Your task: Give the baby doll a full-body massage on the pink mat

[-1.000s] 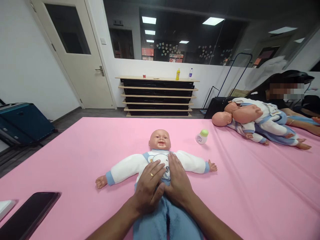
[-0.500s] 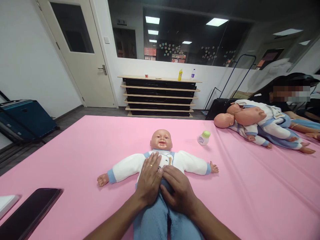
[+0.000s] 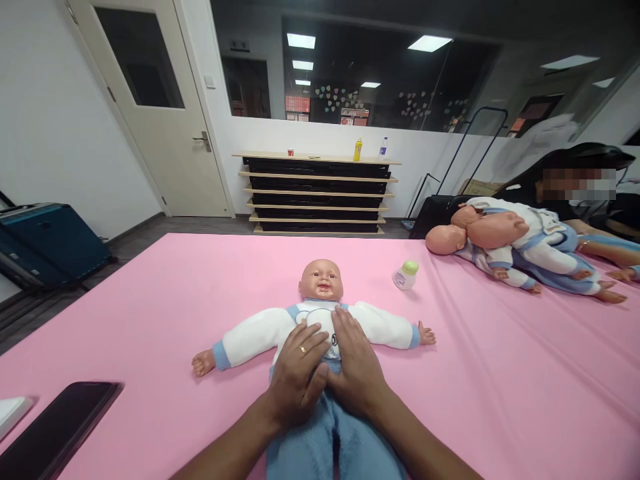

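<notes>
A baby doll lies face up with its arms spread, its head toward the far side. It wears a white top with blue cuffs and blue trousers. My left hand rests flat on the left of its belly, fingers extended, with a ring on one finger. On the right of its chest and belly lies my right hand, fingers stretched toward the doll's shoulder. Both hands touch the clothing and hold nothing. Part of the animal print on the chest is covered by my fingers.
The pink table surface carries a white jar with a green lid, a black phone at the near left and a white object. More dolls lie piled at the right, beside a person. A shelf stack stands behind.
My right hand has slid up the doll's chest and its fingers have straightened. My left hand has moved slightly down toward the belly.
</notes>
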